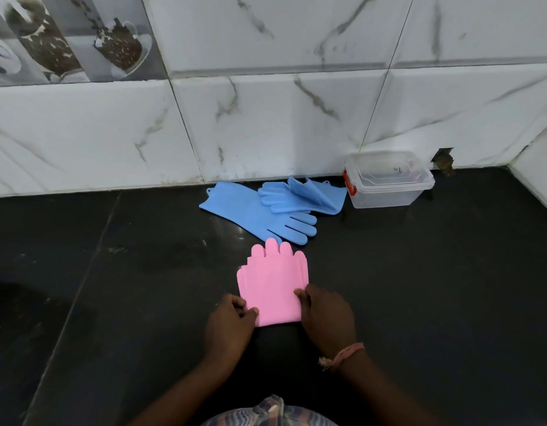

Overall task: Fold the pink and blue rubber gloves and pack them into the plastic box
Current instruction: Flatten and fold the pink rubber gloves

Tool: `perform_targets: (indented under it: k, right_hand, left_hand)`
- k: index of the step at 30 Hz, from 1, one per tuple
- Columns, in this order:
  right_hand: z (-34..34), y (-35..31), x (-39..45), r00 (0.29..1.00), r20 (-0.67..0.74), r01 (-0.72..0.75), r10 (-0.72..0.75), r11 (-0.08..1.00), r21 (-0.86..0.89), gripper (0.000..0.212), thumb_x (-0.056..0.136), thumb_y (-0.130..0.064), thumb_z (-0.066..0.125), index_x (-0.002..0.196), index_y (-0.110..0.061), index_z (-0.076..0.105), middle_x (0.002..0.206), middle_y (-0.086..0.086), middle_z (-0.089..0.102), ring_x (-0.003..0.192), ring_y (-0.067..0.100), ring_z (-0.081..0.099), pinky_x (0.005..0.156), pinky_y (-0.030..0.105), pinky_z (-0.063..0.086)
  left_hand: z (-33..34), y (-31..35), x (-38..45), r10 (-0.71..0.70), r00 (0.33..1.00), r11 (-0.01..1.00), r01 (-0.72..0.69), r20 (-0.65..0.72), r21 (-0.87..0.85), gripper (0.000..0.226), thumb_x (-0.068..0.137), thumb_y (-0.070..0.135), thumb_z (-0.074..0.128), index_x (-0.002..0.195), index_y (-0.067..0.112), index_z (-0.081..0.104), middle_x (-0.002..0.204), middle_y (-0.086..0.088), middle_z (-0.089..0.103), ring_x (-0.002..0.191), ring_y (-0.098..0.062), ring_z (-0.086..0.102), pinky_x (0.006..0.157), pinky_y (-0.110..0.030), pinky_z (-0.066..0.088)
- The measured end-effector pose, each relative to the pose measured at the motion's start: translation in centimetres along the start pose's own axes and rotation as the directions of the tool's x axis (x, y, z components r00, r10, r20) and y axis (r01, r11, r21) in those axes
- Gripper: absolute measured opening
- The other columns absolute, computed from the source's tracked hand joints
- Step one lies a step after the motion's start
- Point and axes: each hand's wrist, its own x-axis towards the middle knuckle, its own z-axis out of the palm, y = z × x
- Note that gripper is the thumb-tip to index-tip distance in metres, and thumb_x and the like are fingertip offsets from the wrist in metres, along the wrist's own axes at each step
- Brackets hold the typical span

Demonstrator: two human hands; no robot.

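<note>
The pink gloves [272, 281] lie folded over on the black counter, fingertips pointing toward the wall. My left hand [230, 324] pinches the fold's near left corner. My right hand [326, 318] grips its right edge with thumb on top. Behind them lie two blue gloves: one [250, 210] flat with fingers toward me, the other [303, 195] crumpled across it. The clear plastic box [389, 182] with an orange latch stands open against the wall at the right, nothing visible inside it.
A white marble-tiled wall [266, 118] runs along the back of the dark counter [112, 272]. A side wall closes in at the far right. A small hole in the wall [444, 161] sits just right of the box.
</note>
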Motion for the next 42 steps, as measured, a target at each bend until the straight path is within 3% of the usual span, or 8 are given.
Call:
perform_targets:
  k: [9, 15, 21, 28, 32, 35, 38, 42]
  right_hand:
    - [-1.2, -2.1, 2.6, 0.956, 0.149, -0.285, 0.254, 0.924, 0.253, 0.039, 0.096, -0.043, 0.057, 0.122, -0.013, 0.053, 0.124, 0.008, 0.052, 0.106, 0.02, 0.057, 0.089, 0.034, 0.051]
    - [-2.7, -1.7, 4.5, 0.851, 0.425, -0.519, 0.309, 0.625, 0.584, 0.014, 0.092, -0.024, 0.064, 0.104, -0.019, 0.061, 0.109, 0.002, 0.062, 0.088, 0.009, 0.057, 0.069, 0.026, 0.046]
    - [-4.3, -0.6, 4.3, 0.822, 0.521, -0.566, 0.231, 0.434, 0.7, 0.04, 0.087, -0.016, 0.066, 0.127, -0.013, 0.059, 0.119, 0.005, 0.064, 0.105, 0.021, 0.062, 0.096, 0.044, 0.053]
    - [-8.7, -1.1, 4.4, 0.993, 0.116, -0.091, -0.02, 0.498, 0.862, 0.043, 0.091, -0.001, 0.063, 0.114, -0.037, 0.065, 0.107, -0.019, 0.072, 0.099, -0.002, 0.067, 0.076, 0.015, 0.055]
    - [-9.7, -0.3, 4.1, 0.972, -0.126, 0.221, -0.197, 0.599, 0.77, 0.029, 0.088, -0.003, 0.066, 0.095, -0.031, 0.07, 0.096, -0.011, 0.073, 0.089, 0.004, 0.068, 0.075, 0.015, 0.054]
    - [-7.4, 0.6, 3.4, 0.953, -0.075, 0.278, -0.295, 0.743, 0.609, 0.014, 0.084, -0.009, 0.06, 0.082, -0.02, 0.068, 0.09, -0.003, 0.068, 0.086, 0.019, 0.063, 0.085, 0.044, 0.054]
    - [-3.3, 2.9, 1.8, 0.938, -0.039, 0.338, -0.344, 0.888, 0.312, 0.017, 0.082, -0.03, 0.055, 0.08, -0.023, 0.07, 0.102, 0.005, 0.066, 0.083, 0.013, 0.061, 0.074, 0.039, 0.053]
    - [-1.2, 4.2, -0.5, 0.921, 0.13, 0.323, -0.366, 0.908, 0.267, 0.016, 0.081, -0.034, 0.058, 0.085, -0.032, 0.074, 0.123, -0.008, 0.057, 0.108, 0.017, 0.059, 0.091, 0.042, 0.055]
  left_hand:
    - [-0.7, 3.2, 2.9, -0.099, 0.992, 0.955, 0.119, 0.084, -0.273, 0.042, 0.094, 0.017, 0.074, 0.131, 0.003, 0.062, 0.127, -0.013, 0.07, 0.112, -0.03, 0.067, 0.102, -0.047, 0.054]
    - [-1.4, 3.8, 4.0, -0.238, 0.901, 0.785, 0.399, 0.364, -0.475, 0.029, 0.093, 0.013, 0.076, 0.114, -0.006, 0.07, 0.111, -0.021, 0.075, 0.084, -0.028, 0.068, 0.074, -0.036, 0.052]
    - [-2.2, 3.3, 4.4, -0.12, 0.853, 0.692, 0.439, 0.508, -0.573, 0.022, 0.097, 0.015, 0.069, 0.118, 0.01, 0.072, 0.11, -0.011, 0.08, 0.11, -0.031, 0.072, 0.102, -0.052, 0.055]
    - [-4.6, 5.2, 4.7, 0.318, 0.908, 0.642, 0.004, 0.271, -0.767, 0.057, 0.081, 0.003, 0.084, 0.133, 0.014, 0.064, 0.123, -0.009, 0.077, 0.115, -0.028, 0.073, 0.094, -0.044, 0.061]
    - [-5.6, 5.3, 4.7, 0.604, 0.786, 0.69, -0.432, 0.132, -0.581, 0.032, 0.085, -0.005, 0.073, 0.109, 0.016, 0.076, 0.102, -0.005, 0.08, 0.092, -0.023, 0.076, 0.071, -0.033, 0.061]
    - [-4.4, 3.7, 4.5, 0.781, 0.623, 0.612, -0.745, 0.052, -0.264, 0.026, 0.085, 0.0, 0.064, 0.09, 0.022, 0.076, 0.1, 0.004, 0.072, 0.091, -0.016, 0.067, 0.082, -0.034, 0.056]
    - [-2.7, -0.7, 4.2, 0.898, 0.423, 0.417, -0.906, 0.123, 0.068, 0.025, 0.09, 0.012, 0.076, 0.111, 0.025, 0.079, 0.122, 0.007, 0.069, 0.118, -0.009, 0.061, 0.1, -0.031, 0.051]
    - [-1.4, -5.0, 3.8, 0.848, 0.42, 0.368, -0.905, 0.323, 0.212, 0.054, 0.088, 0.007, 0.075, 0.134, 0.035, 0.069, 0.147, 0.008, 0.06, 0.139, -0.014, 0.053, 0.11, -0.044, 0.049]
